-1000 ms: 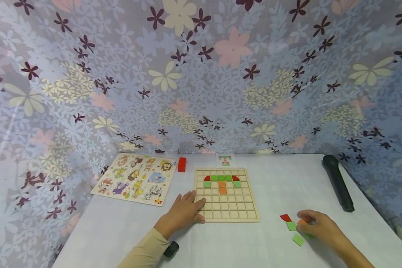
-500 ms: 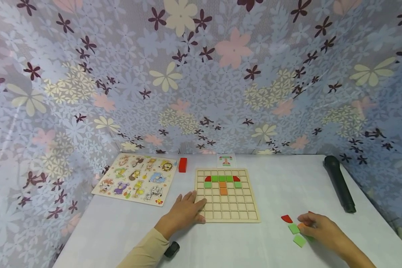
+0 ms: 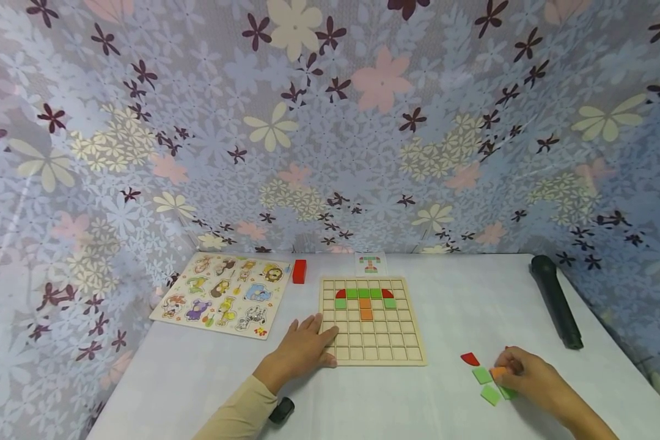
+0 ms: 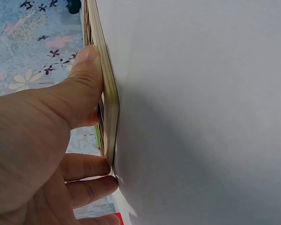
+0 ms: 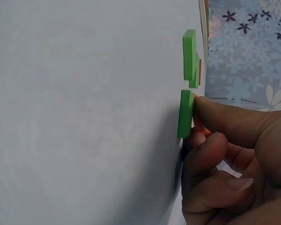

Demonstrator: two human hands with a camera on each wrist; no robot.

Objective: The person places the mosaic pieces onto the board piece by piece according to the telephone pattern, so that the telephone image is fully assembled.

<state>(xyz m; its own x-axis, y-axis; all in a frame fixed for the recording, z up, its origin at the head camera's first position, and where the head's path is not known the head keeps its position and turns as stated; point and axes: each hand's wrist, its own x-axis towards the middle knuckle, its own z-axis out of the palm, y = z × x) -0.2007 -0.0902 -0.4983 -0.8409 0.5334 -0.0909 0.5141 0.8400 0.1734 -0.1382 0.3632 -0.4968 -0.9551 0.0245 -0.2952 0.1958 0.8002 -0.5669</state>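
Orange tile: in the right hand point(image 3: 528, 376), low on the right of the table; the tile point(image 3: 497, 372) shows at the tips of the thumb and fingers, on the board side of the hand.
Right fingers: curled in, thumb against them, pinching the orange tile.
Green tile by the thumb: this one point(image 3: 508, 393) sits right beside the pinch, partly covered by the hand.
Loose pieces: a green tile point(image 3: 481, 375), a second green one point(image 3: 491, 395) and a red quarter-round point(image 3: 470, 359) lie just beside the hand, towards the board. A sliver of red peeks out behind the knuckles, mostly hidden.
Grid board: well apart to the left, the wooden board point(image 3: 374, 339) carries a T of green, red and orange pieces.
Left hand: the hand point(image 3: 302, 347) rests at the board's left edge, fingers relaxed and a little apart, thumb on the edge near the close corner.
Pattern card: just beyond the board, the card point(image 3: 371, 264) shows a printed shape.
Farther out: a red block point(image 3: 299, 271) and an animal puzzle point(image 3: 220, 293) on the left; a long black object point(image 3: 555, 299) with a rounded head on the right.
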